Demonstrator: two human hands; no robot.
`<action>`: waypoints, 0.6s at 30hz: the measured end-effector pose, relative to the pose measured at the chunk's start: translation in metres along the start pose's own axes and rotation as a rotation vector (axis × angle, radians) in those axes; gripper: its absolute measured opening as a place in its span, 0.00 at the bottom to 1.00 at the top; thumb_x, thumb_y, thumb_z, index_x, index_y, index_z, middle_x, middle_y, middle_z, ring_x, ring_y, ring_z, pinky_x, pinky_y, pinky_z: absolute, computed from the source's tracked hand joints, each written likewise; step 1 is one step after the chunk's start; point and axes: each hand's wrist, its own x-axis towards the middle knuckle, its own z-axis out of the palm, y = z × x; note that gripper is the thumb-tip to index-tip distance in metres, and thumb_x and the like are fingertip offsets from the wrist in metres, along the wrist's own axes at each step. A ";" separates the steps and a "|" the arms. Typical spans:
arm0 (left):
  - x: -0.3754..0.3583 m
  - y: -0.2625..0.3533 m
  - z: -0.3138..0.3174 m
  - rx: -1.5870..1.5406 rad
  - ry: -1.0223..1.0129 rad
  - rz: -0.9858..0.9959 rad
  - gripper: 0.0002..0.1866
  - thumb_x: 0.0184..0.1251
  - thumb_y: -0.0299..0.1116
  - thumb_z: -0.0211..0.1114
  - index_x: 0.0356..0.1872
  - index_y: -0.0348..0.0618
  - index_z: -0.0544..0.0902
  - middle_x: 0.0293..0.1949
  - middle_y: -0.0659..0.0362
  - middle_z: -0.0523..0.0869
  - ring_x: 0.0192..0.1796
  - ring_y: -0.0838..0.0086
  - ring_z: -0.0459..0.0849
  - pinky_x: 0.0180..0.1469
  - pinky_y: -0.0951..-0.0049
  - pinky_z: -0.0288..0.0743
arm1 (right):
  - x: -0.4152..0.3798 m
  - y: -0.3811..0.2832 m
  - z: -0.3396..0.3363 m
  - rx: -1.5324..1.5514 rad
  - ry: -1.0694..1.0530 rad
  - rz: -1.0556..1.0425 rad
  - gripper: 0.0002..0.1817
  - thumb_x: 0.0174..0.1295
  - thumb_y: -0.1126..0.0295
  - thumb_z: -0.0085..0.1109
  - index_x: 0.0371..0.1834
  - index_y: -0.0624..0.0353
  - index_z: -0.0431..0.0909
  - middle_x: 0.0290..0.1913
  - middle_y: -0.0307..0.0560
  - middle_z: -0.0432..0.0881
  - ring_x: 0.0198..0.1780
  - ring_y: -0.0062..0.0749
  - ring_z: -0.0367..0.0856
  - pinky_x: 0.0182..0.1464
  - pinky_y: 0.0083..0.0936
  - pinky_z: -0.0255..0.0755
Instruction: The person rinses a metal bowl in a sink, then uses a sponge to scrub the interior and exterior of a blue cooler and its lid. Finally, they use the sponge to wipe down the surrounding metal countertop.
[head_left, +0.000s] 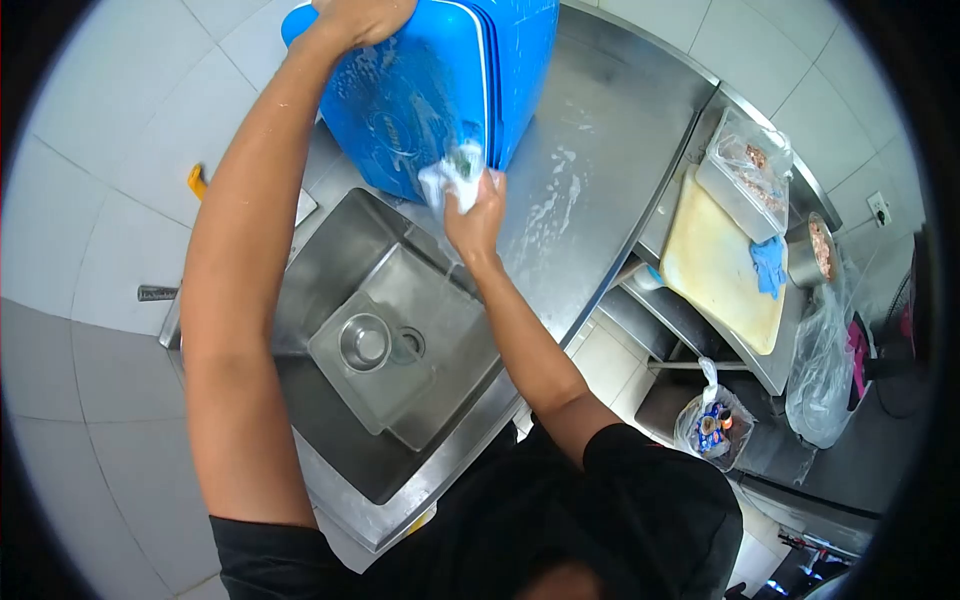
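Note:
A blue plastic cooler (410, 110), streaked with suds, stands tilted on the steel counter beside the sink. At the top edge of the view, my left hand (368, 18) grips the cooler's upper edge; its fingertips are partly out of frame. My right hand (476, 215) is closed around a foamy sponge (460, 172), white with lather and with some green showing. The sponge presses against the cooler's lower side, near the rim seam. Below my hands is the steel sink (300, 400), holding a clear plastic tray (375, 400) and a small metal cup (366, 342).
Foam streaks mark the steel counter (610, 120). To the right are a cutting board (720, 265), a blue glove (768, 265), a clear tub (745, 180) and a metal pot (812, 250) with food inside. A lined bin (715, 430) sits lower right. White tiled wall (120, 130) borders the left.

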 end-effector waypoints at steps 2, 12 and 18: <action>-0.004 0.001 0.002 0.046 -0.002 -0.029 0.29 0.67 0.50 0.38 0.51 0.34 0.77 0.55 0.38 0.76 0.61 0.46 0.71 0.63 0.44 0.59 | 0.009 -0.012 0.000 0.026 0.005 -0.031 0.20 0.47 0.77 0.62 0.47 0.64 0.76 0.40 0.58 0.74 0.46 0.52 0.73 0.49 0.38 0.68; 0.001 -0.002 0.006 -0.022 -0.013 0.005 0.29 0.67 0.49 0.39 0.52 0.35 0.76 0.54 0.37 0.76 0.60 0.46 0.72 0.63 0.45 0.59 | -0.031 0.032 0.008 -0.233 -0.016 0.006 0.27 0.47 0.74 0.63 0.53 0.66 0.72 0.42 0.61 0.73 0.48 0.56 0.70 0.49 0.43 0.67; -0.005 0.007 0.004 0.026 0.041 0.051 0.28 0.68 0.48 0.38 0.50 0.34 0.76 0.53 0.37 0.77 0.60 0.45 0.72 0.63 0.47 0.60 | -0.018 0.000 0.018 0.749 0.221 0.715 0.12 0.54 0.78 0.55 0.42 0.67 0.77 0.35 0.44 0.79 0.36 0.28 0.76 0.40 0.25 0.69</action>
